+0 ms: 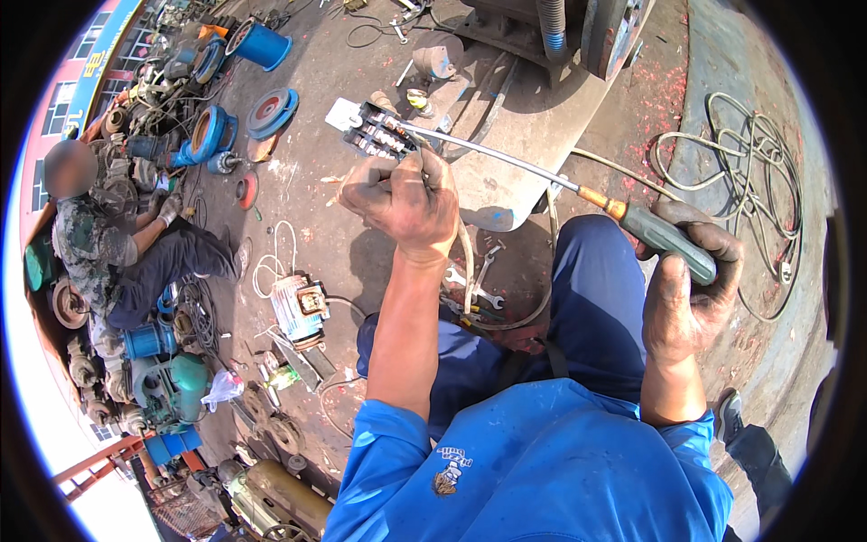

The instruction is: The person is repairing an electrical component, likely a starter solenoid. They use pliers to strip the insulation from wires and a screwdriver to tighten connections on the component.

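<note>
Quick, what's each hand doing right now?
Left hand: closed around the metal shaft of the long tool.
Right hand: closed on the tool's green handle.

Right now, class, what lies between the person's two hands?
In the head view, the long screwdriver's bare metal shaft spans from the left hand to the right hand, which grips its green handle.
</note>
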